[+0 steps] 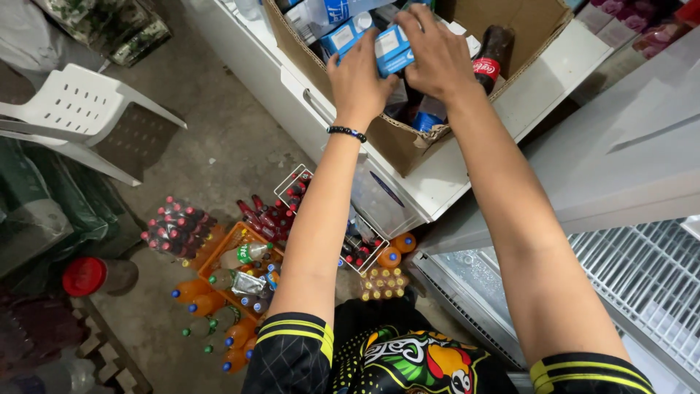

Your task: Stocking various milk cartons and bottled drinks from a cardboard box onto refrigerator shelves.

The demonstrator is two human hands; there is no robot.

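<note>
Concrete floor lies far below, crowded with shrink-wrapped packs of dark and orange bottles and a white plastic chair. Above it, an open cardboard box sits on a white chest freezer, packed with cartons and a dark soda bottle. Both hands reach into the box: the left hand, beaded bracelet at the wrist, and the right hand have their fingers closed around a small blue-and-white carton, smooth and rectangular, pinched between them at the box's top.
</note>
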